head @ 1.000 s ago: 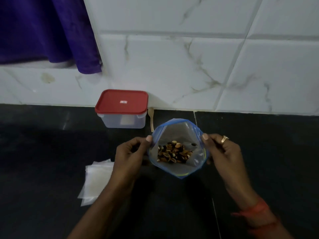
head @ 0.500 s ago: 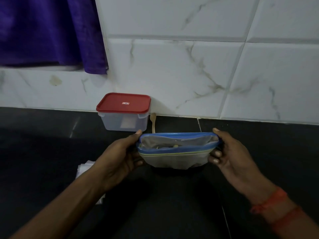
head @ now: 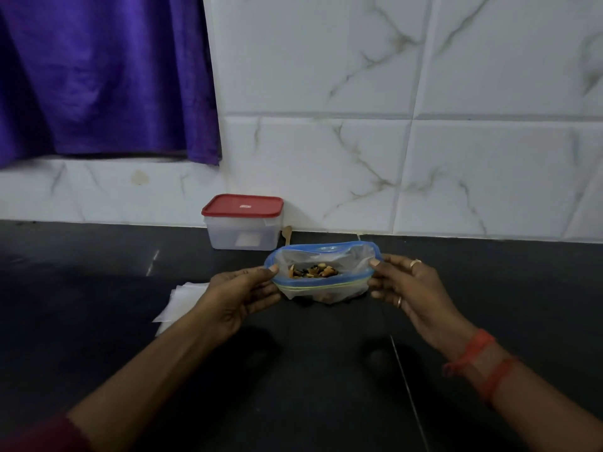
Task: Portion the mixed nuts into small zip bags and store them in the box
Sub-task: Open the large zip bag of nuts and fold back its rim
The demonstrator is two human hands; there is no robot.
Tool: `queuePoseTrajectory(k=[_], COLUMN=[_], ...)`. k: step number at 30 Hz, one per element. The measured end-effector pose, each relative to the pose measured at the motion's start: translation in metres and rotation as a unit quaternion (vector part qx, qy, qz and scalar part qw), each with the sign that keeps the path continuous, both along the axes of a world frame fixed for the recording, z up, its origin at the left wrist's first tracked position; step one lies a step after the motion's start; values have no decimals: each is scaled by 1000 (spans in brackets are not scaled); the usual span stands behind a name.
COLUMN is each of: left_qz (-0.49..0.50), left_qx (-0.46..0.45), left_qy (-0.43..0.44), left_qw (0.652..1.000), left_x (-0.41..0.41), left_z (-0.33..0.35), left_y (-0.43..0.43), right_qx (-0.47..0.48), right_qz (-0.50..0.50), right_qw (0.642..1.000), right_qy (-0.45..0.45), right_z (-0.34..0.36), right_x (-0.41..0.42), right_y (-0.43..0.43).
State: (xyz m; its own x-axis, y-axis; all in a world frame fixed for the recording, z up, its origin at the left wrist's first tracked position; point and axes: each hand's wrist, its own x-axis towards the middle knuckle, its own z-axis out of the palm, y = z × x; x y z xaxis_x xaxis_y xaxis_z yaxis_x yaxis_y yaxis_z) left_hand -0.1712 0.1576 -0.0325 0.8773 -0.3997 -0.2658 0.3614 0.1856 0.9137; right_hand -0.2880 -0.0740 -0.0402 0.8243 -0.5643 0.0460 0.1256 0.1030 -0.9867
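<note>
Left grip (head: pixel 242 293) pinches one end of the zip bag (head: pixel 326 287), right grip (head: pixel 411 285) pinches the other, bag mouth seemingly open, mixed nuts (head: pixel 315 271) between the grips

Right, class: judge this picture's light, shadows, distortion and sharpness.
Head view: dim overall, the black counter nearly featureless, the wall tiles brightest. Head view: soft shadows fall on the counter below the left hand and right hand. Head view: vertical tile joints splay apart toward the top; the nuts in the zip bag look slightly soft.
</note>
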Motion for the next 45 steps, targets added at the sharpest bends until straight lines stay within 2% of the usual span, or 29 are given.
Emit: queuePoseTrajectory(k=[3,11,19,26,29,32,34,36,40,45], left_qz=[-14,-73,-111,-75,-71,-64,-38,-7,41,56], left_qx=[-36,-145,-199,-250,-268,-218,-118,-10,115,190], left_qy=[22,38,27,67,58,15,-34,-105,-266,-334], left_qw=[999,986,973,963,959,974,992,994,956,921], left_x=[-3,0,-7,-7,-9,-12,-9,-4,5,17], left_z=[-3,-6,6,12,12,13,13,14,20,34], left_y=[-5,-16,-12,-9,-4,-2,-1,1,10,8], right_qx=[34,139,288,335,343,309,249,160,41,56], right_qz=[-12,53,50,104,115,116,99,71,35,28], right_qw=[999,988,952,927,923,937,959,983,998,998], right_qy=[-7,-45,-96,-129,-135,-119,-90,-59,-42,-6], right_z=[-2,0,7,6,5,6,8,10,21,31], right_x=[-4,-4,-5,-3,-5,-7,-6,-3,3,17], right_y=[2,2,6,12,15,15,15,13,5,-1])
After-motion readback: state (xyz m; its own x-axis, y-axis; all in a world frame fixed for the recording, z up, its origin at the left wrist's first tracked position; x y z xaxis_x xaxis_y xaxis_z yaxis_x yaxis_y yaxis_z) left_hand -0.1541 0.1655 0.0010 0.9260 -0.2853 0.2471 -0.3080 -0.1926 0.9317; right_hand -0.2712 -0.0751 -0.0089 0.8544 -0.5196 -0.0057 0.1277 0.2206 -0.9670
